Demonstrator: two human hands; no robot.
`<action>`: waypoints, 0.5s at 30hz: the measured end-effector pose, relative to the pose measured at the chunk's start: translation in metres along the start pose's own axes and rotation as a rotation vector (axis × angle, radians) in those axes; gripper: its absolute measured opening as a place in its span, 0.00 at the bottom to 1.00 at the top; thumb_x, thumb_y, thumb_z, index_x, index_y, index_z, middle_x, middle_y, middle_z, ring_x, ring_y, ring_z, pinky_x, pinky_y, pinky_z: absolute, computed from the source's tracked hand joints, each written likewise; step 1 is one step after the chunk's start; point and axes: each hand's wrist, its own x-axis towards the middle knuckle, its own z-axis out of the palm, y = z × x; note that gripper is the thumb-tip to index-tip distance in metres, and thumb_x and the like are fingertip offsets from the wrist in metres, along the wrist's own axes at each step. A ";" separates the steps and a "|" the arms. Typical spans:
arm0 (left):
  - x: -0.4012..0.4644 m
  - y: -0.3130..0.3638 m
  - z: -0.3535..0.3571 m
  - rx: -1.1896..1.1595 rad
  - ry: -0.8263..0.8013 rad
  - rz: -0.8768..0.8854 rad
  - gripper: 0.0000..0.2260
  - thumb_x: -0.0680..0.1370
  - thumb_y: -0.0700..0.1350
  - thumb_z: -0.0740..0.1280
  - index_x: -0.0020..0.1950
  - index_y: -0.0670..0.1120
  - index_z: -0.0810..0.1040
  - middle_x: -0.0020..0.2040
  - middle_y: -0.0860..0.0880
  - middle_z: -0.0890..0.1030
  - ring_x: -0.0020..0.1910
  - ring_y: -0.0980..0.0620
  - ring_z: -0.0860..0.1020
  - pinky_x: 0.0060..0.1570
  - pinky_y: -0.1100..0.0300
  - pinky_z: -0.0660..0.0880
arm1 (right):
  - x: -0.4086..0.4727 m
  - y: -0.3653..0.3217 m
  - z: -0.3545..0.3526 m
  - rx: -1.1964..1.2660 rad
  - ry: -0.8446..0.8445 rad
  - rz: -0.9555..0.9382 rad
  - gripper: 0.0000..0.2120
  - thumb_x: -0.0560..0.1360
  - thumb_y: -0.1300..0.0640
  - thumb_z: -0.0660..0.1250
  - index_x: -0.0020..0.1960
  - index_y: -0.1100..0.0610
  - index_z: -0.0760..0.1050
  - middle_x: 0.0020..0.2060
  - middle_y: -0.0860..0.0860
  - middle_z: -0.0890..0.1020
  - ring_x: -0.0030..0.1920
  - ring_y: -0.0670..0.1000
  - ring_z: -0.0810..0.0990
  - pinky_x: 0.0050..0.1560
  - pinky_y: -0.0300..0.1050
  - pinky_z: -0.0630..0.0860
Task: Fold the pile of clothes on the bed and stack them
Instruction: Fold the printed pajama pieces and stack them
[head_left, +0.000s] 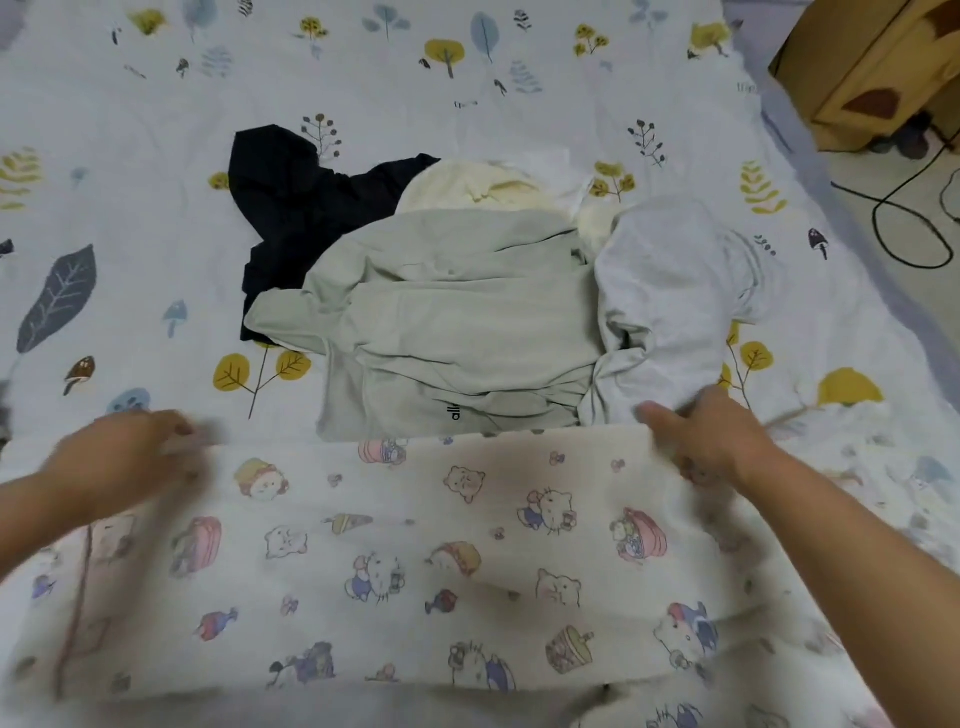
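The person is working on one piece from the pile: a thin white cloth with cartoon animals (415, 545), spread flat on the bed sheet (130, 234) close to the body. The left hand (124, 457) pinches the far left corner of this cloth, and the right hand (711, 441) grips the far right corner, fingers curled over the edge (both hands look blurry, so they seem to be moving). This looks like the start of a fold. Next, I think, both corners should move together so the edge stays straight and the cloth does not bunch up. The rest of the pile waits just past the cloth's far edge. There is a soft, wrinkled pale green top (447, 322) in the middle, a crumpled light grey one (670, 280) on the right, a black one (291, 208) behind on the left, and a cream one (467, 189) peeking out at the back. None of these looks folded yet, and no stack shows. The sheet has printed leaves and trees.
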 end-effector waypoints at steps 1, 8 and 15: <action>0.003 0.017 0.003 -0.031 0.083 0.013 0.14 0.73 0.41 0.69 0.58 0.40 0.77 0.52 0.37 0.78 0.50 0.37 0.77 0.51 0.47 0.73 | 0.004 -0.002 0.004 0.082 0.009 0.024 0.24 0.70 0.39 0.68 0.50 0.58 0.67 0.30 0.54 0.75 0.29 0.52 0.74 0.34 0.42 0.71; 0.036 0.153 0.009 -0.618 -0.146 -0.337 0.40 0.72 0.62 0.66 0.70 0.33 0.61 0.64 0.36 0.72 0.62 0.37 0.72 0.61 0.49 0.69 | 0.043 -0.016 0.029 0.259 -0.070 0.154 0.66 0.60 0.41 0.77 0.74 0.62 0.31 0.73 0.61 0.60 0.70 0.60 0.63 0.65 0.51 0.66; 0.077 0.217 0.016 -1.281 -0.265 -0.205 0.42 0.64 0.53 0.78 0.72 0.41 0.62 0.67 0.44 0.73 0.63 0.44 0.73 0.65 0.49 0.70 | 0.075 -0.043 0.032 0.258 -0.119 0.099 0.40 0.62 0.55 0.79 0.68 0.64 0.66 0.60 0.60 0.76 0.58 0.59 0.77 0.58 0.50 0.75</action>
